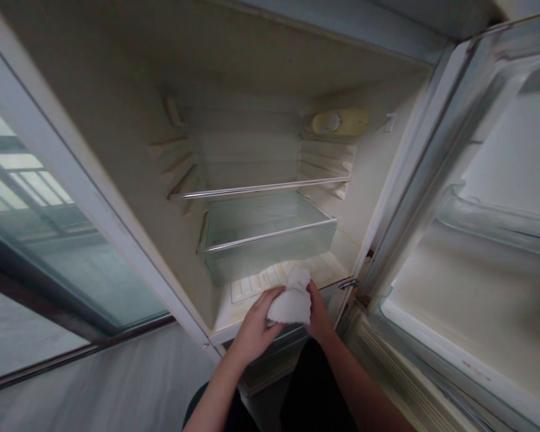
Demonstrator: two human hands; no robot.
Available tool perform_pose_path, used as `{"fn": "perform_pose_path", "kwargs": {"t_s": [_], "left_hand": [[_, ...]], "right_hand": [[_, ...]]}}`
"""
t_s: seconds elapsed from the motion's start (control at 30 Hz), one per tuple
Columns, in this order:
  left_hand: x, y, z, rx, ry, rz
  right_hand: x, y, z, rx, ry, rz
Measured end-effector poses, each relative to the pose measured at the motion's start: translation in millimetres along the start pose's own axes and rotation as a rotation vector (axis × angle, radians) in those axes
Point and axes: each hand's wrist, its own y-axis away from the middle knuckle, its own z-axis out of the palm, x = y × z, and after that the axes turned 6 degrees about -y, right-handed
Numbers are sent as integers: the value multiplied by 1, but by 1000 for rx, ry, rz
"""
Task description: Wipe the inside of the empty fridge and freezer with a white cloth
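Note:
A white cloth or paper towel [291, 305], bunched up, is held between my two hands in front of the open fridge. My left hand [260, 321] grips its left side, thumb below and fingers on top. On the right edge, my right hand [317, 312] has its fingers closed against it; part of that hand is hidden behind the bundle. Just beyond lies the ribbed fridge floor [256, 283], with yellowish stains. Above that floor sits a clear drawer [274, 243], and over it a glass shelf [261, 191].
The fridge door [499, 180] stands open on the right, with clear door bins [499, 219]. A yellowish lamp and dial housing [342, 122] is on the inner right wall. A metal hinge [348, 284] juts out near my right hand. At left is a glass sliding door [72, 258].

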Motion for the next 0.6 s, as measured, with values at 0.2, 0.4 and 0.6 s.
{"fn": "perform_pose_path", "kwargs": {"t_s": [0.2,0.4,0.6], "left_hand": [[-6,24,-16,39,203,-133],[9,37,-34,77,274,-256],[24,31,-31,122,233,-382]], "right_hand": [[3,43,-9,200,226,-30],[-11,37,-31,192,369,-81],[-27,80,14,299,485,-472]]}}
